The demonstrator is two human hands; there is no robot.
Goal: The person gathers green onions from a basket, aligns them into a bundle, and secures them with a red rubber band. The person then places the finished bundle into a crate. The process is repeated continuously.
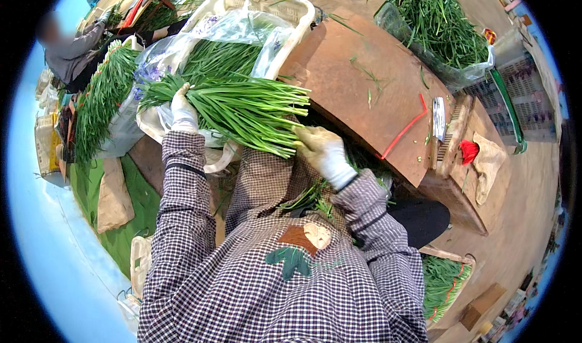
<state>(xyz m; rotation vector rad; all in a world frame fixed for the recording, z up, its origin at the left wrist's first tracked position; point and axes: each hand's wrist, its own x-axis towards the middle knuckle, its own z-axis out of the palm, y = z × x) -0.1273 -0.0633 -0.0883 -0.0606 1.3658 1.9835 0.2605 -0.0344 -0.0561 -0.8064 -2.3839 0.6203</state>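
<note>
My left hand [183,109], in a pale glove, grips a loose bunch of garlic chives [245,109] near its leafy end. The bunch lies sideways above my lap, its pale stem ends pointing right. My right hand [322,150], gloved and slightly blurred, has its curled fingers at the lower stem ends and seems to pinch them. Beyond the bunch stands a white plastic crate [305,11], lined with a clear plastic bag [227,22] printed with purple flowers. More chives [223,59] lie inside the bag.
A brown board [354,65] on my right bears a red strip [407,129] and scraps. Past it is a bag heaped with greens [441,29]. A cloth [489,161] lies on an upturned crate [454,197]. Tied chives [107,93] fill a left crate; a person [75,52] sits beyond.
</note>
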